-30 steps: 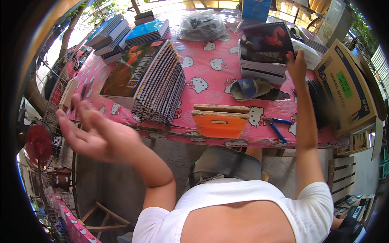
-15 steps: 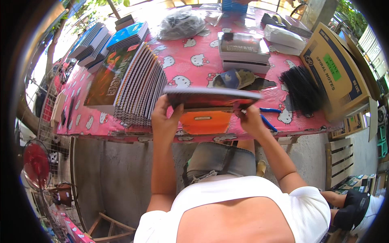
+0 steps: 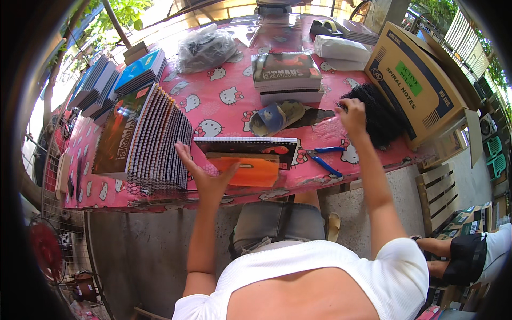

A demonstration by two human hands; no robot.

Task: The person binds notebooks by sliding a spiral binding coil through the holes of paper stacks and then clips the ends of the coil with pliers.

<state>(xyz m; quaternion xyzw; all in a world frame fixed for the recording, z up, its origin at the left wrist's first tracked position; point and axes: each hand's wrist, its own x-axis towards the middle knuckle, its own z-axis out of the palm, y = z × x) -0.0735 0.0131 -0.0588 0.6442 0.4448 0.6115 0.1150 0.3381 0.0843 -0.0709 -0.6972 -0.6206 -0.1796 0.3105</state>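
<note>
A dark-covered notebook (image 3: pixel 288 152) with a row of holes along its upper edge stands on the table behind an orange block (image 3: pixel 250 173). At its left end is my left hand (image 3: pixel 207 180), fingers spread and thumb by the block. My right hand (image 3: pixel 353 114) reaches to the pile of black plastic binding coils (image 3: pixel 380 120), its fingers pinched on a coil at the pile's left edge. Blue-handled pliers (image 3: pixel 325 160) lie right of the notebook. Beyond it rests a blue and tan slipper-shaped item (image 3: pixel 274 118).
Spiral-bound notebooks (image 3: pixel 154 141) stand stacked at the left, with blue-covered stacks (image 3: pixel 140 72) behind. Another notebook stack (image 3: pixel 288 74) sits mid-table. A cardboard box (image 3: pixel 416 85) rises at the right. Farther back are a clear plastic bag (image 3: pixel 207 49) and a white package (image 3: pixel 341 49).
My right hand has let go of the notebook and moved right to the black coils. The notebook has come down behind the orange block. My left hand's fingers have spread.
</note>
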